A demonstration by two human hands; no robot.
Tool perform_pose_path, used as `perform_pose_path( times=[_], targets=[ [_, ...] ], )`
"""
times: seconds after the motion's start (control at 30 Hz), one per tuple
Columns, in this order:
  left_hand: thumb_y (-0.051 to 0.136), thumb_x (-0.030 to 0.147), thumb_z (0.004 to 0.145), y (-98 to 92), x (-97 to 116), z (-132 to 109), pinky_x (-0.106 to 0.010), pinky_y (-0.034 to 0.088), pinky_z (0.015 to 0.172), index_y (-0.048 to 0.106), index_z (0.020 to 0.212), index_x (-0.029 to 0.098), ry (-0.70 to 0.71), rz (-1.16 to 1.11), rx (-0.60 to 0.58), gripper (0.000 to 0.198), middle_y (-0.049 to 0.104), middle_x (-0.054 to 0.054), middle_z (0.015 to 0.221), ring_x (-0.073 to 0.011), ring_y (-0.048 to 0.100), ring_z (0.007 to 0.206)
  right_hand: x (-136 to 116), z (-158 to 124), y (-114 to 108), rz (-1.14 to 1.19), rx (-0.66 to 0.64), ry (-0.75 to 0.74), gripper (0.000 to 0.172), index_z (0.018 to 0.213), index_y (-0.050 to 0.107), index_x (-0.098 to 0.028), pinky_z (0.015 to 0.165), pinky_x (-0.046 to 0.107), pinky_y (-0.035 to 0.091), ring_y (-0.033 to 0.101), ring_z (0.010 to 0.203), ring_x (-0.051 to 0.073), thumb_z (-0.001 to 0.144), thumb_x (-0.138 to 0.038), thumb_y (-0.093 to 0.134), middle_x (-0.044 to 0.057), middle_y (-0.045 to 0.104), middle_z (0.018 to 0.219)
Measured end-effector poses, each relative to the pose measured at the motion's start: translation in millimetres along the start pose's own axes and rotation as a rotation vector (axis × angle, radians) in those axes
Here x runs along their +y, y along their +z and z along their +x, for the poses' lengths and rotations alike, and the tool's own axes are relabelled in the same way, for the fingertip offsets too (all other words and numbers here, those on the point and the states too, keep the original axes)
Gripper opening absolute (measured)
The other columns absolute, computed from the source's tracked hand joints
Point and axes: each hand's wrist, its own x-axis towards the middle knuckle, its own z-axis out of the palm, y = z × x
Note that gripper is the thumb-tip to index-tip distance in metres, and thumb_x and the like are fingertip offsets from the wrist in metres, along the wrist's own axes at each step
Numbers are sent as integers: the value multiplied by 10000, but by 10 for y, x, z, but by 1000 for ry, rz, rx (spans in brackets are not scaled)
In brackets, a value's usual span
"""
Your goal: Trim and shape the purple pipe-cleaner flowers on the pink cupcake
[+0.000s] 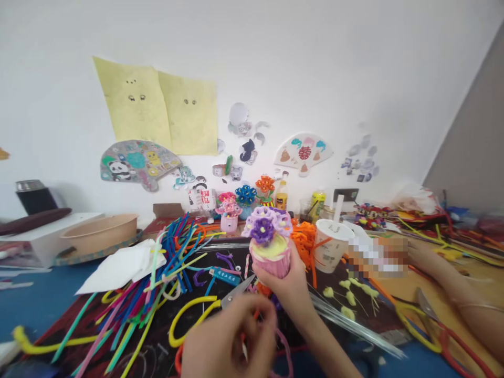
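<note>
My right hand point(291, 286) is wrapped round a small pink flowerpot point(271, 260), holding it up over the middle of the table. Lilac and dark purple pipe-cleaner flowers point(265, 226) rise from its pale yellow top. Close to the camera, my left hand point(232, 338) is curled with its fingers bent together, blurred. A thin pale sliver shows between the fingers, too small to name. Just beyond that hand lie yellow-handled scissors point(195, 317), their blades partly hidden. Purple pipe-cleaner pieces point(224, 258) and a small blue label point(224, 275) rest on the dark mat.
A pile of coloured pipe cleaners point(147, 294) and white paper point(120, 268) lie left. A paper cup point(333, 244) with a straw stands right of the pot. Finished flower pots point(246, 197) line the wall. Another person's arm point(444, 278) is near red-handled scissors point(452, 341).
</note>
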Motion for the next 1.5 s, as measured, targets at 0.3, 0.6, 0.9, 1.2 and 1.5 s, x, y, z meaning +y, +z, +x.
perform_pose_path(
  times=[0.3,0.6,0.9,1.2,1.5],
  targets=[
    [571,338,820,248,15,428,-225,227,493,543,584,190,111,129,-11,279,321,90,450,-72,281,429,150,-231,62,-304,210,-81,673,1198,507,-158,786,377,523,654,901,281,633,-414,766,118,670,1039],
    [608,369,770,236,-66,353,-210,235,450,351,531,215,16,-65,-55,383,297,101,433,-67,261,423,215,-313,15,-393,163,-187,694,1243,491,-177,842,404,522,642,972,287,646,-404,763,126,648,1115],
    [615,319,758,286,-63,269,-208,222,445,360,521,207,-65,-195,41,366,314,91,450,-66,254,450,208,-327,2,-457,150,-223,699,1222,506,-187,826,395,522,648,958,286,624,-423,779,117,653,1104],
    [593,344,766,296,-42,237,-196,218,423,323,528,220,-131,-327,35,381,282,96,458,-63,238,454,167,-352,-11,-508,197,-284,661,1199,525,-185,803,372,525,656,937,279,649,-462,763,112,668,1085],
    [599,404,770,251,-63,271,-202,181,425,322,525,216,-134,-323,-40,415,241,102,463,-59,209,456,136,-361,-35,-522,241,-190,705,1226,524,-181,790,393,517,653,927,296,632,-475,765,119,663,1072]
  ],
)
